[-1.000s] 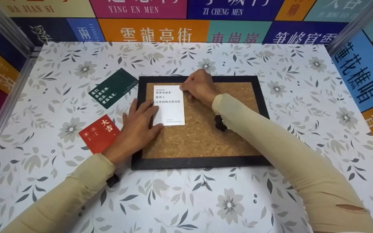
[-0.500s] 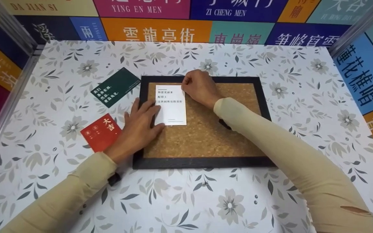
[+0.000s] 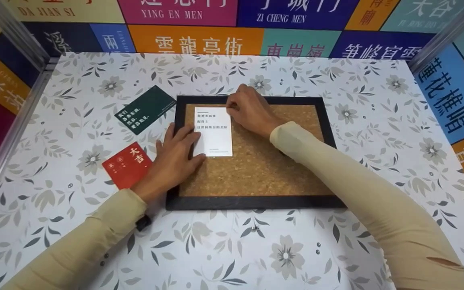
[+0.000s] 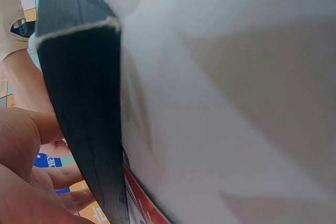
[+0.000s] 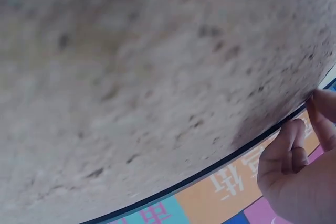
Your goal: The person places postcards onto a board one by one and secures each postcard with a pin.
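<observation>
A white card point(image 3: 214, 139) with printed dark lines lies upright on the cork board point(image 3: 252, 173), near its upper left. My left hand point(image 3: 173, 155) rests over the board's left edge, its spread fingertips on the card's left side and the thumb near the lower corner. At the card's top right corner my right hand point(image 3: 252, 108) has thumb and forefinger pinched together, the other fingers curled. Whatever small thing lies between those fingertips is hidden. In the right wrist view the pinched fingertips point(image 5: 318, 95) meet close over the cork surface point(image 5: 157, 77).
A black frame point(image 3: 252, 202) borders the cork. To its left on the flower-patterned table point(image 3: 216, 249) lie a dark green card point(image 3: 147, 108) and a red card point(image 3: 125, 167), partly behind the left hand. Colourful lettered panels point(image 3: 195, 38) stand behind and at both sides.
The right hand stays at the card's top right corner, with its fingers and wrist turning slightly. The left hand keeps its place. The whole view shifts a little.
</observation>
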The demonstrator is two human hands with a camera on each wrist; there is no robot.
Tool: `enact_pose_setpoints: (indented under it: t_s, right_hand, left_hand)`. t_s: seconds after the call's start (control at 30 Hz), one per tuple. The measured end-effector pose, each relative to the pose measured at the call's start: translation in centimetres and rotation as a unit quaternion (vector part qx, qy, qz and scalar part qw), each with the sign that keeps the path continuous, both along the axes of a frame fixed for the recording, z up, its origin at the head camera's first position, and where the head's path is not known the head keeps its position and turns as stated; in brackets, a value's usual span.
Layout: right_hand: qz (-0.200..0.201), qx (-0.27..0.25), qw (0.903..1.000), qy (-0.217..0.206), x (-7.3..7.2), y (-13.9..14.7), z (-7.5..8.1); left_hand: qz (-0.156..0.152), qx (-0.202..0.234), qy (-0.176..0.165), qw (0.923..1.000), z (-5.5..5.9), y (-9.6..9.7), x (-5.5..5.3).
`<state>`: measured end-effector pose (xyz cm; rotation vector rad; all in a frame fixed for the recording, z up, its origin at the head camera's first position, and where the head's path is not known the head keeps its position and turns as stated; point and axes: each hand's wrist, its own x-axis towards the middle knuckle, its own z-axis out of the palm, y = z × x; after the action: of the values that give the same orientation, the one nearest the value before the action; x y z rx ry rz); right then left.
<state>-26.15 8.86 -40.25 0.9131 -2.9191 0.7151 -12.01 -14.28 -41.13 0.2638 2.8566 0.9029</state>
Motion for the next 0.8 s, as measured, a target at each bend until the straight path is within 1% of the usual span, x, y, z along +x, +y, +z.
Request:
enact_pose_setpoints:
  t_s: [0.1, 0.17, 0.37, 0.5, 0.63, 0.8]
  right_hand:
    - [0.013, 0.002, 0.9998, 0.016, -0.3, 0.3, 0.0]
    - [0.014, 0.0, 0.9998, 0.012, -0.4, 0.5, 0.0]
    - [-0.002, -0.029, 0.9988, -0.04, -0.8, 0.8, -0.2]
    - [-0.004, -0.032, 0.998, -0.054, -0.9, 0.9, -0.2]
    - [-0.002, -0.035, 0.9978, -0.057, -0.8, 0.9, -0.3]
    - [-0.001, -0.034, 0.9978, -0.056, -0.8, 1.0, -0.4]
  left_hand:
    - [0.001, -0.005, -0.004, 1.0, 0.1, 0.1, 0.0]
    - [0.001, -0.009, -0.005, 0.9999, 0.2, 0.1, 0.0]
    - [0.0, -0.012, -0.005, 0.9999, 0.3, 0.2, 0.0]
    - [0.002, -0.012, -0.002, 0.9999, 0.6, -0.1, 0.0]
    - [0.015, -0.007, 0.011, 0.9998, 1.2, -0.7, -0.2]
    - [0.039, 0.001, 0.028, 0.9988, 2.1, -2.0, -0.9]
